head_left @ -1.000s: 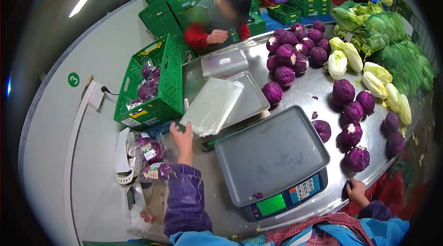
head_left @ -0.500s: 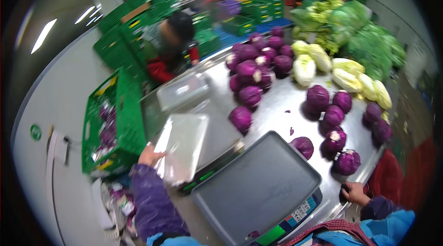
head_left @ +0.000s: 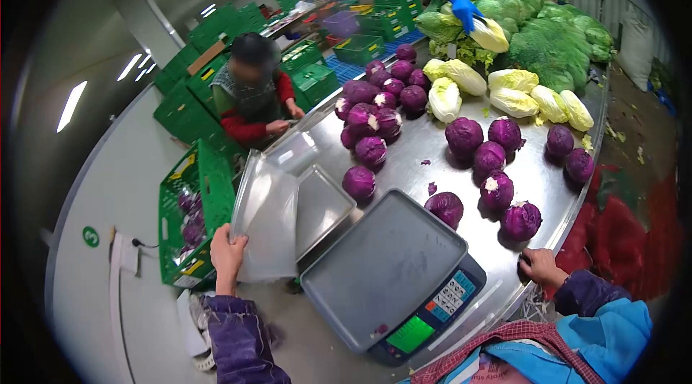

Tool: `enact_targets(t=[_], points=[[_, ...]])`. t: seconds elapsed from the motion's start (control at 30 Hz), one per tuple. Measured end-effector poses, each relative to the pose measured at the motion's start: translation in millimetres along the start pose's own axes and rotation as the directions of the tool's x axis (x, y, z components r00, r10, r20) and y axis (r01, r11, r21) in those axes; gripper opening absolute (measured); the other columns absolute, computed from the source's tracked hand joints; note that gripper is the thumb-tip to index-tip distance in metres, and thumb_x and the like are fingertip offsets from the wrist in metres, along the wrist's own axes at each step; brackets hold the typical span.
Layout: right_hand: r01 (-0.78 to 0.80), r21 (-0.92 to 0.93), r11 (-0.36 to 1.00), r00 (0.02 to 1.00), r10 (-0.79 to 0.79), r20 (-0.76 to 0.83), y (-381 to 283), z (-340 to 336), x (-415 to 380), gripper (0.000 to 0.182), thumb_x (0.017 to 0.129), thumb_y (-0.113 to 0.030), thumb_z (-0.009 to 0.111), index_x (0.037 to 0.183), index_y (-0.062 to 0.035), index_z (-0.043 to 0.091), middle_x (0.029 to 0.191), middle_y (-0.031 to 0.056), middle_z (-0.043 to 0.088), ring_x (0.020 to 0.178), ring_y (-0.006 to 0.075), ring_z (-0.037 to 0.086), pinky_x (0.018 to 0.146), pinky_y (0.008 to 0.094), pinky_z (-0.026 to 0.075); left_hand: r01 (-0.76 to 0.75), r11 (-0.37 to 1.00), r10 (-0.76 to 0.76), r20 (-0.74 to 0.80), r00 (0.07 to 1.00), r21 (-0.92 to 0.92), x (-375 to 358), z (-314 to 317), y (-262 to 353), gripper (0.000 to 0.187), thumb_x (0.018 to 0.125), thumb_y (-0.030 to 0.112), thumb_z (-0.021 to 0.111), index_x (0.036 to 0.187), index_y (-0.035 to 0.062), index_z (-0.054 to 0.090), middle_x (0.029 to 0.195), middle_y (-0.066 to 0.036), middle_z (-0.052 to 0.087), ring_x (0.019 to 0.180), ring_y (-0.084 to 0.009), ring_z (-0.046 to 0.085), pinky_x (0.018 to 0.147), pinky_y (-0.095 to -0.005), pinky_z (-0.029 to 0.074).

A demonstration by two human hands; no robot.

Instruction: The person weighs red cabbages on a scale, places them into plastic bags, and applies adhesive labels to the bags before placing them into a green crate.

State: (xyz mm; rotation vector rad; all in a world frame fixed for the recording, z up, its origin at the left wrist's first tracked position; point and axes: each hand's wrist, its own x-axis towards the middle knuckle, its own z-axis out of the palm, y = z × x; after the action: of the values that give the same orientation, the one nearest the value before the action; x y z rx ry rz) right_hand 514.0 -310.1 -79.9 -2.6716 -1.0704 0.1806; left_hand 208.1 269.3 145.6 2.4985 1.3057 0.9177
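A clear plastic bag [head_left: 265,218] hangs raised from my left hand [head_left: 228,251], its edge pinched between thumb and fingers. Below and beside it lies a metal tray [head_left: 324,204]. The digital scale [head_left: 386,265], with a grey pan, stands between my hands, its display lit green. My right hand [head_left: 542,267] is closed at the near table edge, by a red cabbage [head_left: 520,222]; I cannot tell what is in its fingers. Another red cabbage [head_left: 444,210] sits right behind the scale pan.
More red cabbages [head_left: 371,151] and pale Chinese cabbages [head_left: 513,102] lie across the metal table [head_left: 418,146]. Netted green heads [head_left: 555,52] are piled at the back. A green crate [head_left: 223,189] with bagged cabbages stands left. One person [head_left: 252,88] works opposite; another's blue glove [head_left: 465,11] holds a Chinese cabbage.
My left hand has lifted the clear plastic bag from the stack area, so it stands upright and the metal tray shows. The view has shifted; my right hand stays by the table edge.
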Motion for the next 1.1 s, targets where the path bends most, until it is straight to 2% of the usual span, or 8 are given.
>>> enact_targets(t=[0.27,0.33,0.53,0.67,0.73,0.87,1.0,1.1], points=[[0.091,0.114,0.989,0.992,-0.08,-0.102,6,6,2,0.031,0.074,-0.035,0.061,0.081,-0.0044,0.057,0.065,0.0143,0.06,0.061,0.0324,0.059,0.057,0.0431,0.044,0.314,0.84,-0.032,0.537,0.843,-0.443,-143,-141,124,0.028,0.07,0.004,0.067,0.096,-0.0007,0.059,0.079,-0.001,0.061,0.073,-0.0073,0.055,0.067,-0.0231,0.045],[-0.184,0.871,0.456,0.983,0.076,0.167,-3,1,18,0.042,0.075,-0.043,0.061,0.089,-0.0033,0.06,0.077,0.0109,0.063,0.068,0.0257,0.061,0.058,0.0401,0.046,0.394,0.789,0.001,0.643,0.766,-0.471,-182,-143,138,0.03,0.069,0.006,0.07,0.096,-0.0008,0.06,0.082,-0.001,0.062,0.074,-0.0087,0.057,0.068,-0.0235,0.046],[-0.462,0.872,-0.159,0.546,-0.827,0.138,-139,-111,17,0.092,0.071,-0.057,0.063,0.135,-0.0005,0.027,0.13,0.0137,0.04,0.119,0.0183,0.04,0.096,0.0334,0.036,0.564,0.764,-0.027,0.858,0.513,-0.314,-271,-116,168,0.033,0.073,0.011,0.069,0.102,-0.0022,0.06,0.089,-0.004,0.063,0.08,-0.0099,0.056,0.074,-0.0247,0.045],[-0.572,0.817,0.077,0.368,-0.866,0.339,-164,-87,-4,0.086,0.063,-0.042,0.078,0.127,0.0009,0.04,0.121,0.0111,0.05,0.107,0.0162,0.049,0.092,0.0303,0.04,0.666,0.699,-0.064,0.906,0.418,-0.258,-308,-102,154,0.034,0.075,0.014,0.069,0.104,-0.0018,0.06,0.089,-0.004,0.063,0.08,-0.0098,0.055,0.073,-0.025,0.045],[-0.289,0.822,0.491,0.301,-0.768,0.565,-185,-92,-17,0.068,0.068,-0.033,0.077,0.119,0.001,0.048,0.111,0.0087,0.056,0.102,0.0166,0.051,0.09,0.0292,0.04,0.701,0.668,-0.103,0.901,0.421,-0.251,-326,-98,135,0.033,0.074,0.015,0.069,0.101,-0.0016,0.06,0.087,-0.003,0.063,0.078,-0.0101,0.056,0.071,-0.0257,0.046],[-0.441,0.781,0.442,0.317,-0.737,0.596,-209,-57,-37,0.034,0.074,-0.014,0.072,0.101,0.0019,0.06,0.089,0.0048,0.063,0.081,0.0115,0.057,0.075,0.025,0.046,0.618,0.78,-0.199,0.9,0.388,-0.094,-352,-100,87,0.03,0.073,0.015,0.07,0.096,-0.0012,0.06,0.082,-0.004,0.062,0.073,-0.0113,0.056,0.065,-0.0252,0.045],[-0.501,0.784,0.367,0.431,-0.68,0.594,-232,-28,-42,0.023,0.073,-0.006,0.07,0.093,0.0012,0.063,0.082,0.0033,0.064,0.074,0.0097,0.058,0.071,0.0243,0.047,0.816,0.528,-0.146,0.922,0.359,-0.234,-395,-109,3,0.038,0.078,0.015,0.066,0.11,0.001,0.052,0.092,-0.009,0.062,0.076,-0.0131,0.059,0.068,-0.0251,0.047],[-0.606,0.761,0.232,0.532,-0.593,0.605,-267,-28,-47,0.026,0.072,-0.003,0.068,0.096,0.0031,0.06,0.084,0.0072,0.063,0.074,0.0126,0.06,0.069,0.0269,0.049,0.637,-0.31,-0.063,0.684,0.727,-0.706,-465,-96,-48,0.055,0.083,0.025,0.061,0.125,0.0014,0.036,0.117,-0.011,0.052,0.099,-0.0197,0.056,0.087,-0.0355,0.046]])
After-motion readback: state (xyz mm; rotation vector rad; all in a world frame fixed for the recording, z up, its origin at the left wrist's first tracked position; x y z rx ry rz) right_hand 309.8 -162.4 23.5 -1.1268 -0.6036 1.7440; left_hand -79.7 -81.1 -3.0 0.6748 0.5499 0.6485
